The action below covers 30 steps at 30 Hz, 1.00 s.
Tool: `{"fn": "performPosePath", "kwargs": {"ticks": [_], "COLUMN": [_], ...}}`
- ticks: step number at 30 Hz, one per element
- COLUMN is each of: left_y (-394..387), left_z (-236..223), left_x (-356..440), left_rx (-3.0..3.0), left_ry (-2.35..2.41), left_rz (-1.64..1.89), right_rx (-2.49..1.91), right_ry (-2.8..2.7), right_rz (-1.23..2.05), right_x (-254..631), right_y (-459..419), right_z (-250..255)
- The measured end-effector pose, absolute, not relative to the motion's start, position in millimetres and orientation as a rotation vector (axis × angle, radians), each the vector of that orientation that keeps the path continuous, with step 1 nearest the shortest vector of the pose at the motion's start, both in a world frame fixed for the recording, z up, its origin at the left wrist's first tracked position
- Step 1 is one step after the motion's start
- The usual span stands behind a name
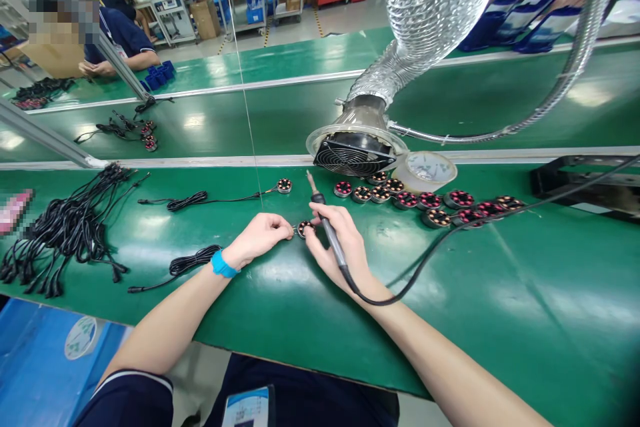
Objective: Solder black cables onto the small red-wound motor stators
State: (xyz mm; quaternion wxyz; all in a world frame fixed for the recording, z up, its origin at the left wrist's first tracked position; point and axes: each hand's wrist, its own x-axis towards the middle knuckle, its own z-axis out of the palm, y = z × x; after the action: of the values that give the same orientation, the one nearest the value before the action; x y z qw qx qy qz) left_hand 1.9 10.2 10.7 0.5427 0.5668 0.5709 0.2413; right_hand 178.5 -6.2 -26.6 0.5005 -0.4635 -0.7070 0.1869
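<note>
My left hand (263, 235), with a blue band on the wrist, is closed in a pinch at the edge of a small round coil part (303, 228) on the green bench (280, 307). My right hand (336, 245) is closed round a soldering iron (325, 223) whose tip points up and away, and its fingertips touch the same coil part. The iron's black cord (450, 233) runs off to the right. A coiled black cable (193, 261) lies by my left wrist.
Several round coil parts (430, 203) sit in a row under a fume extractor fan (353, 153) with a foil duct. A wired coil (284, 185) and cable lie ahead, and a heap of black cables (65, 227) left. A seated person (117, 40) works across the conveyor.
</note>
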Motion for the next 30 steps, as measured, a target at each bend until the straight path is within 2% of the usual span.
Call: {"fn": "performPosePath", "kwargs": {"ticks": [7,22,30], "left_y": [10,11,11], "left_z": [14,9,5], "left_x": [3,0,0], "left_rx": [1.315,1.3,1.342], "left_ry": [1.384,1.382,1.351], "left_rz": [0.544,0.553,0.58], "right_rx": [-1.113,-1.056,-1.057], "right_ry": [-1.828,-1.85,-1.693], "right_rz": [0.633,0.601,0.51], "right_x": [179,183,184], "right_y": [-2,1,-3], "right_z": [-42,-43,-19]}}
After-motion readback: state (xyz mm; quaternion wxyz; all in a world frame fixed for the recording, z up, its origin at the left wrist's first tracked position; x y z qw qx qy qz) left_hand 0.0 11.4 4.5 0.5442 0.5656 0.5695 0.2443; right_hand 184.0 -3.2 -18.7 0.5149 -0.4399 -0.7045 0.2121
